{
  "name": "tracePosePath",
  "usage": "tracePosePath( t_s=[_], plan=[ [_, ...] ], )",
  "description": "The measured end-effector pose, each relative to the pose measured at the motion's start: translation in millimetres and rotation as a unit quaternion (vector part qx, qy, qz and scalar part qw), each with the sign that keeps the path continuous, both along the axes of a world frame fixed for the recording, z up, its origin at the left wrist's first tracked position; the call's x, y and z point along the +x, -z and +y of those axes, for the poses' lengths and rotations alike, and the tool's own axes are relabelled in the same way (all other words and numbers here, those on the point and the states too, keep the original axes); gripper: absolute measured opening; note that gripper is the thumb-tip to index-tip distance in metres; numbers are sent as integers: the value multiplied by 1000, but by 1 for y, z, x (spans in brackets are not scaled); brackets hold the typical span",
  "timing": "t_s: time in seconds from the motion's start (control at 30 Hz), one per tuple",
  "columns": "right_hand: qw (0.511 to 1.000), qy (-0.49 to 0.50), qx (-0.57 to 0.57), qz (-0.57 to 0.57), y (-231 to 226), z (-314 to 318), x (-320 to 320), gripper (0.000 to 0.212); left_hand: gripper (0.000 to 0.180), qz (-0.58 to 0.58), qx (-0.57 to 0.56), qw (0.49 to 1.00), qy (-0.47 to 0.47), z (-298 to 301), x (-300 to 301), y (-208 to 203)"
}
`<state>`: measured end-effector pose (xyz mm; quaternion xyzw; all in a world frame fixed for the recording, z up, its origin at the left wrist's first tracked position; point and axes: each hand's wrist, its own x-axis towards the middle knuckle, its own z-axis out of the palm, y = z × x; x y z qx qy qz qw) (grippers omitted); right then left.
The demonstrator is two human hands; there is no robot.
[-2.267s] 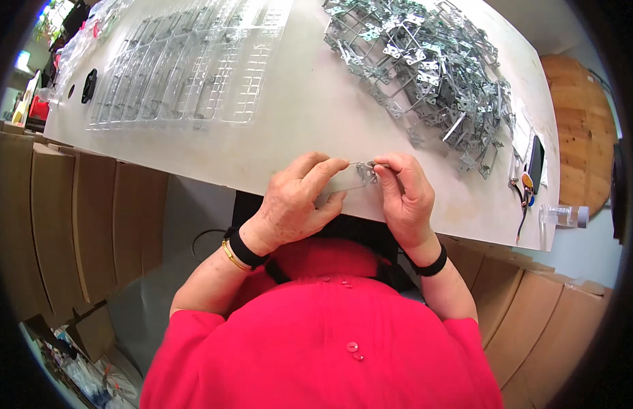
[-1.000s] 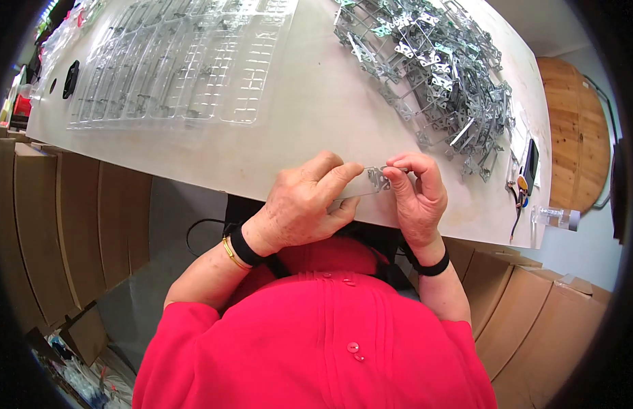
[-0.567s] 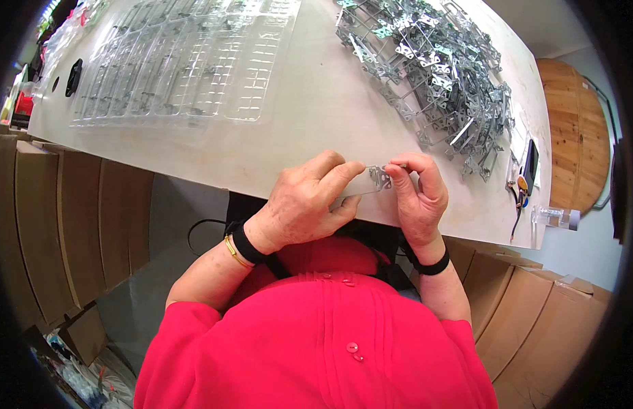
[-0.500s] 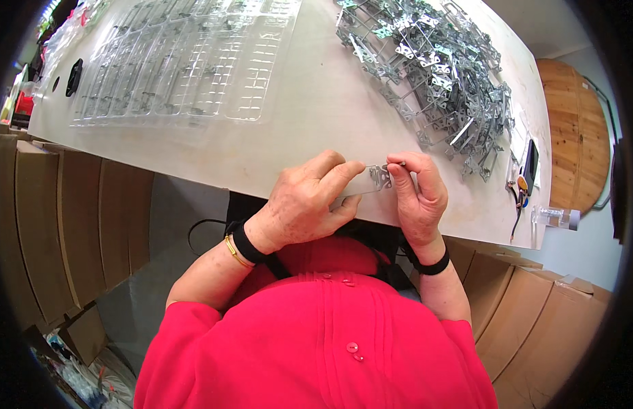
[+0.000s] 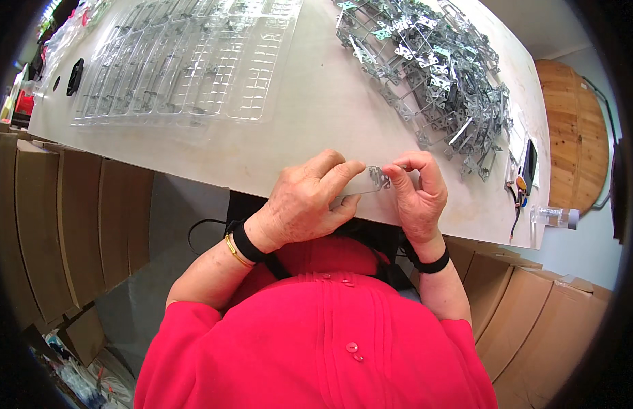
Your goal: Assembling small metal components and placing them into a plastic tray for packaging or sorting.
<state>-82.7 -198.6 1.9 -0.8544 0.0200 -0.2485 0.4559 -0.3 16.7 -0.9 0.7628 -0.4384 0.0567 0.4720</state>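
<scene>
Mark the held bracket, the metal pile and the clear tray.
Held bracket (image 5: 377, 178): head view, on its cut-out end.
Metal pile (image 5: 447, 88): head view, on the middle of the heap.
Clear tray (image 5: 251, 90): head view, on its rightmost column.

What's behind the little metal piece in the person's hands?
Behind the metal piece, the pale tabletop shows around it and through its gaps. The left hand covers one end and the right hand part of the other; what lies behind them can't be seen.

Pale table (image 5: 310, 95) with compartmented clear plastic (image 5: 254, 82) at left, jumbled heap of metal pieces (image 5: 439, 75) at right.
</scene>
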Motion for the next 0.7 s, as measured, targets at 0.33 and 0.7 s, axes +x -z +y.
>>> tracePosePath(
  t_s=[0.33,0.7],
  plan=[
    [999,2,48,0,-3,5,1,18,47,12,0,1000,7,1,1,0],
    [1000,-10,27,-4,-1,2,0,14,47,4,-4,1000,11,1,2,0]
  ],
)
